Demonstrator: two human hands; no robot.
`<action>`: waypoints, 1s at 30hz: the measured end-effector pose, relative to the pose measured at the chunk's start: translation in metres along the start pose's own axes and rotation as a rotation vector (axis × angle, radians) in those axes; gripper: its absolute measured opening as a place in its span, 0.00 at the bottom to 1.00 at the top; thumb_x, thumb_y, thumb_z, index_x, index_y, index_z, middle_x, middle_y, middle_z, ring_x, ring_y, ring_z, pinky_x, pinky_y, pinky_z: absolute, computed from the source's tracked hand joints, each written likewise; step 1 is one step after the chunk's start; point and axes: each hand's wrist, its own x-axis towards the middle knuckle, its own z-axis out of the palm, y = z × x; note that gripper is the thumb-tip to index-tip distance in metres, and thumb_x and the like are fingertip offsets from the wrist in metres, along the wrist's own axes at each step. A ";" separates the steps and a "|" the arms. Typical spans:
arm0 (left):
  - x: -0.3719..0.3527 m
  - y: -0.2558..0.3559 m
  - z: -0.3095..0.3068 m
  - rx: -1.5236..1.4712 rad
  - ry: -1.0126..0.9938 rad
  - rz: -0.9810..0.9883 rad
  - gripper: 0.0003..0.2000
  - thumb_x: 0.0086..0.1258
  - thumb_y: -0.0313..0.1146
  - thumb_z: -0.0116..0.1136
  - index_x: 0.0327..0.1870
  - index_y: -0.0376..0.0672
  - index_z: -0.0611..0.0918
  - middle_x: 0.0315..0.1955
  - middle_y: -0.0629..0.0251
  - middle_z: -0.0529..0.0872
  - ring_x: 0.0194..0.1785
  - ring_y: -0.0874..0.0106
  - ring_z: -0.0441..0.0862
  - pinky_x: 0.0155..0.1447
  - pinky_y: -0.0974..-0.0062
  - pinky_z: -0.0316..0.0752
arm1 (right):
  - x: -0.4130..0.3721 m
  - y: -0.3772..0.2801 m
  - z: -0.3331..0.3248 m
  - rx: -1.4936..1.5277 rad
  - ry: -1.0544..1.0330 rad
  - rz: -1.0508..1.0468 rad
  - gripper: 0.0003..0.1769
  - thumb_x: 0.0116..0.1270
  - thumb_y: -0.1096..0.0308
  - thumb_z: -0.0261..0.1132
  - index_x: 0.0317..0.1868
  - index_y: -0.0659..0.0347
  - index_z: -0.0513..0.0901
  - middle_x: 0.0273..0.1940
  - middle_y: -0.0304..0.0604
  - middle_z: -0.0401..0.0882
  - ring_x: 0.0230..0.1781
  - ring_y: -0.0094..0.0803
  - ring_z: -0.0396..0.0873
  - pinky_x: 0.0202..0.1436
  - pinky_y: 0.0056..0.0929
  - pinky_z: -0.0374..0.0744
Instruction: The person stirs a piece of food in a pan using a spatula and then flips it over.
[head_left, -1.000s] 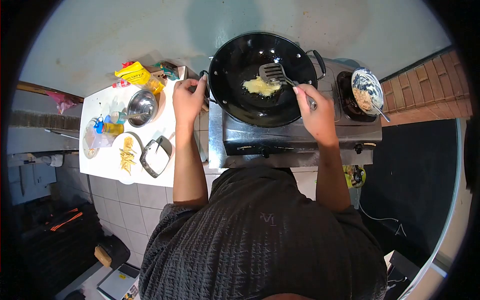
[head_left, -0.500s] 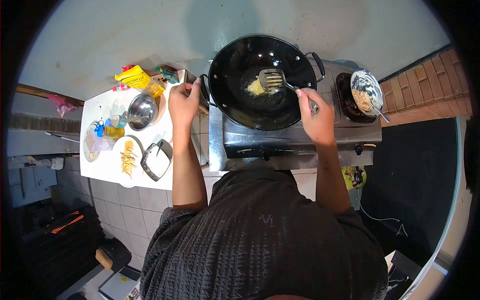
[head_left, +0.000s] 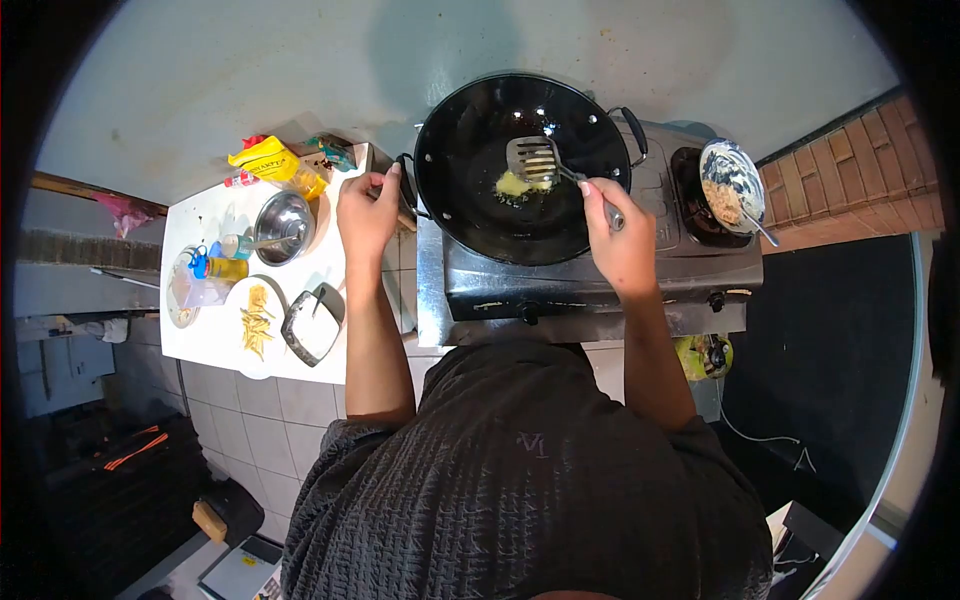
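A black wok [head_left: 470, 215] stands on the metal gas stove, with a soft yellow lump of food [head_left: 511, 186] near its middle. My left hand [head_left: 369, 215] is closed at the wok's left loop handle [head_left: 404, 188], thumb and fingers pinched together there. In my right hand [head_left: 622, 242] is the grey handle of a slotted spatula [head_left: 535, 152]. Its slotted head is tilted over the yellow food and partly covers it. Whether the spatula's edge presses on the wok's bottom is hard to make out.
Right of the wok, a bowl with tan food and a spoon [head_left: 727, 195] sits on the other burner. On the white table [head_left: 210, 345] at left are a steel bowl [head_left: 285, 228], a plate of yellow strips [head_left: 256, 318], a square black-and-white dish [head_left: 312, 328], bottles and a yellow packet [head_left: 268, 160].
My right hand has moved left and slightly down, bringing the spatula over the yellow food, which looks more spread. The wok has shifted slightly down and left. My left hand keeps its hold.
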 end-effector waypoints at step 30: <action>-0.001 0.002 0.001 -0.059 -0.006 0.043 0.17 0.63 0.43 0.65 0.30 0.35 0.84 0.31 0.53 0.81 0.33 0.61 0.79 0.41 0.69 0.74 | 0.002 0.009 -0.001 -0.023 0.022 -0.074 0.08 0.66 0.70 0.65 0.42 0.64 0.85 0.37 0.52 0.85 0.37 0.44 0.86 0.42 0.31 0.80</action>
